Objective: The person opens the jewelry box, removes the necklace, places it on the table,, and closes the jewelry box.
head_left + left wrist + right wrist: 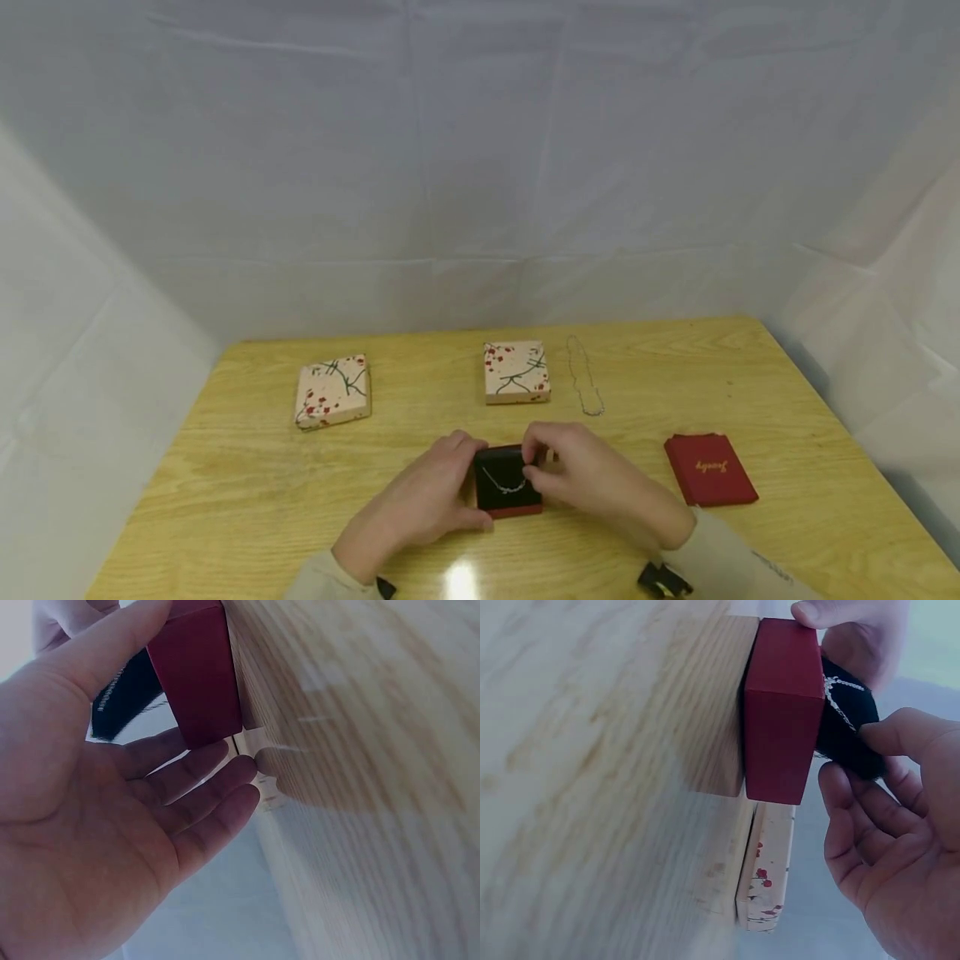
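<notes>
Partly hidden — black insert (506, 472), corner behind right fingers (532, 443)

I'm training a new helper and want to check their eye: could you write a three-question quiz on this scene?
1. How many flowered boxes are on the table?
2. True or false: the left hand holds the loose necklace.
3. What does the right hand pinch?

Key:
1. Two.
2. False; it grips the red box.
3. The black pad, which carries a chain.
</notes>
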